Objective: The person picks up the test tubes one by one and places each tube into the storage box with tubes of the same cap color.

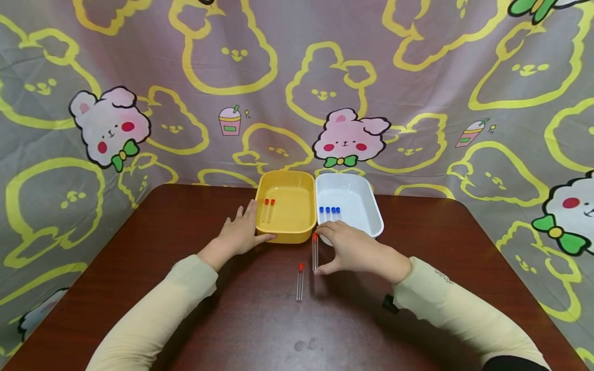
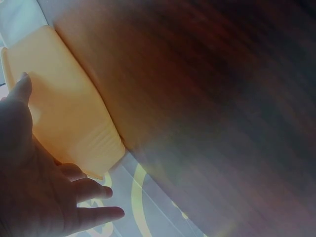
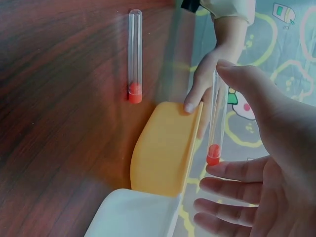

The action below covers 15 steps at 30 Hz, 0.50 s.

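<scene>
A clear test tube with a red cap (image 3: 217, 116) is pinched end to end between the thumb and a finger of my right hand (image 1: 355, 247), above the table just in front of the trays. My left hand (image 1: 238, 232) rests with straight fingers against the left side and front corner of the yellow tray (image 1: 297, 237); in the left wrist view its thumb lies at the rim. Two red-capped tubes (image 1: 268, 211) lie inside the yellow tray at its left. Another red-capped test tube (image 1: 299, 283) lies on the table nearer me.
Touching the yellow tray on its right is a white tray (image 1: 371, 206), holding several blue-capped tubes (image 1: 330, 210) in a row, partly hidden by my right hand. A patterned curtain (image 1: 278, 103) hangs behind the dark wooden table (image 1: 223, 319).
</scene>
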Each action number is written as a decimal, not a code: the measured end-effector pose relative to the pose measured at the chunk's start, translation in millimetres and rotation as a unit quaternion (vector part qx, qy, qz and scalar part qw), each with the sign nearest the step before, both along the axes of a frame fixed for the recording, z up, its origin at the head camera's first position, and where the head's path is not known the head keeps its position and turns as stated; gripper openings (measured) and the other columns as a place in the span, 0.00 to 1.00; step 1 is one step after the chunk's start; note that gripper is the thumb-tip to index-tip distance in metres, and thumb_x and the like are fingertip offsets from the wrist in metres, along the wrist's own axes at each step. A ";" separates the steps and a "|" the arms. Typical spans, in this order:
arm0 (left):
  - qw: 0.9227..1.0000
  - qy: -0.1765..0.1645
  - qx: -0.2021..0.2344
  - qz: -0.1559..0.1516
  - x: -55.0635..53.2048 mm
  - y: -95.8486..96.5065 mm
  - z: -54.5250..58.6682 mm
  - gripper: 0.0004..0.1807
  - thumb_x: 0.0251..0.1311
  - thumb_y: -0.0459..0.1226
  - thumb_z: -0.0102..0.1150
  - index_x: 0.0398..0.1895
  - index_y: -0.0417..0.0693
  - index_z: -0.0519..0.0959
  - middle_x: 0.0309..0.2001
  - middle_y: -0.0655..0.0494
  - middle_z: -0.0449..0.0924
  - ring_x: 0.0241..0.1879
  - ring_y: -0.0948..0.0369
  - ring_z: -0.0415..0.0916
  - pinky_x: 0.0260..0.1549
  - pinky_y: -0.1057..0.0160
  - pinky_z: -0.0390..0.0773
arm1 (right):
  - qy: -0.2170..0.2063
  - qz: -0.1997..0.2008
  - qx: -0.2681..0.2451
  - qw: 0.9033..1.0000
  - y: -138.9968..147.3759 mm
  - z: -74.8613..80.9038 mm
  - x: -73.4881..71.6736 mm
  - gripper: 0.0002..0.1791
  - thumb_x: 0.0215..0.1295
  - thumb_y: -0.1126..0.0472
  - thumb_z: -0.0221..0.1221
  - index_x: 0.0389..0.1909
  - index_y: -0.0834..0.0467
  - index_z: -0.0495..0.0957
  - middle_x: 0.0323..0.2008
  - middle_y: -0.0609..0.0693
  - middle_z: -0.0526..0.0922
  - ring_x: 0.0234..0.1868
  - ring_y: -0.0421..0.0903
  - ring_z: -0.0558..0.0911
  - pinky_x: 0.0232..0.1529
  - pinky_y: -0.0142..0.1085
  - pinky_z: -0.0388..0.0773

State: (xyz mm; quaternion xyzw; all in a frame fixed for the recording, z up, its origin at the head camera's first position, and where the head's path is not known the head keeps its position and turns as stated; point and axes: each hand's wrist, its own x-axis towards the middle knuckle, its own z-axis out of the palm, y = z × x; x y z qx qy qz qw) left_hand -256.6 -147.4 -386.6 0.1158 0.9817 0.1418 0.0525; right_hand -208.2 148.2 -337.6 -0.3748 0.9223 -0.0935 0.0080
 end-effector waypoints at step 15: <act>1.000 -0.001 0.000 0.000 -0.2 0.2 0.6 0.64 0.64 0.66 0.59 0.82 0.35 0.35 0.82 0.38 0.37 0.78 0.36 0.42 0.69 0.30 0.52 | -0.013 -0.026 0.004 1.000 -13.4 2.1 -16.8 0.49 0.50 0.36 0.76 0.64 0.66 0.75 0.61 0.59 0.79 0.63 0.56 0.76 0.66 0.49 0.71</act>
